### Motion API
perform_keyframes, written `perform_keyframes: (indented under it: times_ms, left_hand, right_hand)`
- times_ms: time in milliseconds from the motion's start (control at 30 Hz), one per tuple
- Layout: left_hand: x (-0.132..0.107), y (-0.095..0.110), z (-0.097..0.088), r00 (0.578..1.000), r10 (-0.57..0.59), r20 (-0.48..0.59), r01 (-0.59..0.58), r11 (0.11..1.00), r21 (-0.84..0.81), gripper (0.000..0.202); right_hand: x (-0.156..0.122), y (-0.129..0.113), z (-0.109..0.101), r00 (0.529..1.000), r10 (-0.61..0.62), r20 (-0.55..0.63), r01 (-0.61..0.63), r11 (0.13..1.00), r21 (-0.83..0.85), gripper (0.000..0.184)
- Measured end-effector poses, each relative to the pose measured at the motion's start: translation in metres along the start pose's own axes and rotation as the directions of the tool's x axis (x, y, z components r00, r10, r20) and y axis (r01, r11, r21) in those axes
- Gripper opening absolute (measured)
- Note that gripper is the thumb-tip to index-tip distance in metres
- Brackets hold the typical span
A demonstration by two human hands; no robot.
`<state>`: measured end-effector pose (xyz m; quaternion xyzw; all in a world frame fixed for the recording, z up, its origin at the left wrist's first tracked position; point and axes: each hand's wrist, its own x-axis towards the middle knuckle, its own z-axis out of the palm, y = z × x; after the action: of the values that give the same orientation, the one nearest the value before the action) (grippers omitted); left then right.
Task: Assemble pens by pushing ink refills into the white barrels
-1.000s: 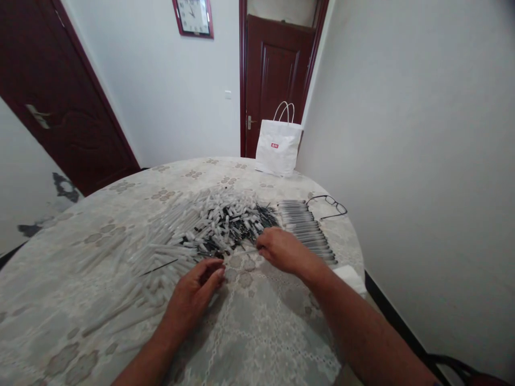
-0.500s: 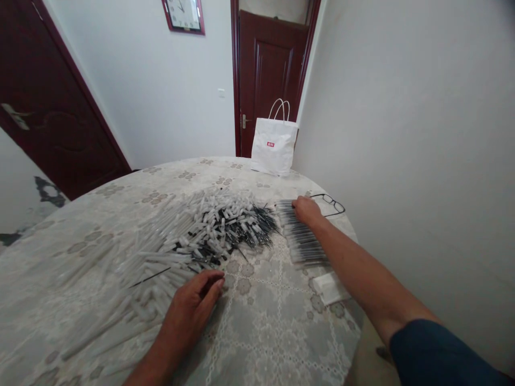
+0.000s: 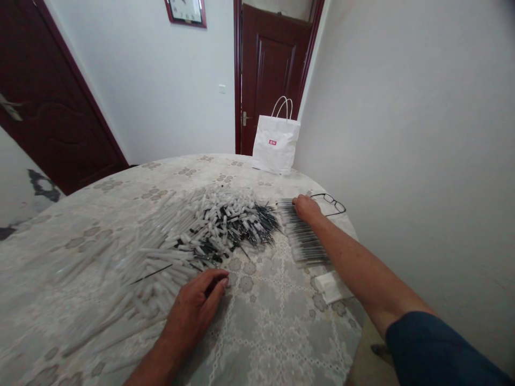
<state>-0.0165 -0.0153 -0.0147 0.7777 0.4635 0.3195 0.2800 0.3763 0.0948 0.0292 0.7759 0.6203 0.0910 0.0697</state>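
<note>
My right hand (image 3: 306,208) is at the far end of a neat row of thin grey-black tubes (image 3: 308,241) laid side by side on the right. Its fingers are curled closed, and what they pinch is hidden behind the hand. My left hand (image 3: 205,292) rests on the table at the near edge of a big loose pile, its fingers loosely bent, a gap showing below the forefinger, nothing seen in it. The pile mixes whitish tubes (image 3: 169,220), short white cap-like pieces (image 3: 221,201) and thin black sticks (image 3: 263,220). One black stick (image 3: 153,274) lies across the tubes.
A patterned cloth covers the round table (image 3: 265,332). Black-framed glasses (image 3: 333,203) lie beyond my right hand, and a small white packet (image 3: 333,287) lies below the row. At the far edge stands a white paper bag (image 3: 276,145); a wall runs along the right.
The view has tilted and shifted slightly. Both hands stay in nearly the same places, the right one still at the far end of the row.
</note>
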Motion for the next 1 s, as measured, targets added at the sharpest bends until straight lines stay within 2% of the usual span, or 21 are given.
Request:
perform_keyframes:
  times_ms: [133,233,400,567,667,767,900,1000]
  left_hand:
    - [-0.001,0.001,0.0,1.0,0.016,0.0,-0.016,1.0,-0.027,0.027]
    - [-0.002,0.003,0.001,0.999,0.032,-0.004,-0.032,0.999,-0.033,0.027]
    - [-0.003,0.004,0.0,0.998,0.038,-0.041,-0.039,0.999,-0.029,0.028]
    - [-0.003,0.005,-0.007,0.993,0.008,-0.122,-0.012,0.999,-0.033,0.028]
    - [-0.003,0.004,-0.012,0.978,-0.022,-0.206,0.013,0.999,-0.043,0.029]
    - [-0.003,0.002,-0.014,0.965,-0.039,-0.26,0.027,0.998,-0.05,0.029]
    - [-0.002,0.0,-0.016,0.954,-0.044,-0.296,0.032,0.998,-0.045,0.028]
    - [-0.002,0.0,-0.017,0.95,-0.046,-0.31,0.037,0.999,-0.036,0.028]
  right_hand:
    - [-0.012,-0.008,-0.011,1.0,0.009,0.01,-0.009,1.0,0.004,0.037]
    - [-0.03,-0.024,-0.02,0.999,-0.036,0.038,0.035,0.999,0.02,0.034]
    - [-0.073,-0.067,-0.034,0.979,-0.181,0.093,0.174,0.982,0.075,0.025]
    - [-0.112,-0.112,-0.044,0.958,-0.284,0.034,0.276,0.949,0.153,0.023]
    - [-0.125,-0.132,-0.041,0.955,-0.297,-0.008,0.293,0.936,0.193,0.021]
    - [-0.131,-0.146,-0.03,0.96,-0.27,-0.07,0.279,0.933,0.229,0.02]
    - [-0.133,-0.154,-0.013,0.954,-0.269,-0.136,0.297,0.913,0.28,0.02]
    - [-0.133,-0.155,-0.009,0.95,-0.272,-0.155,0.308,0.903,0.301,0.024]
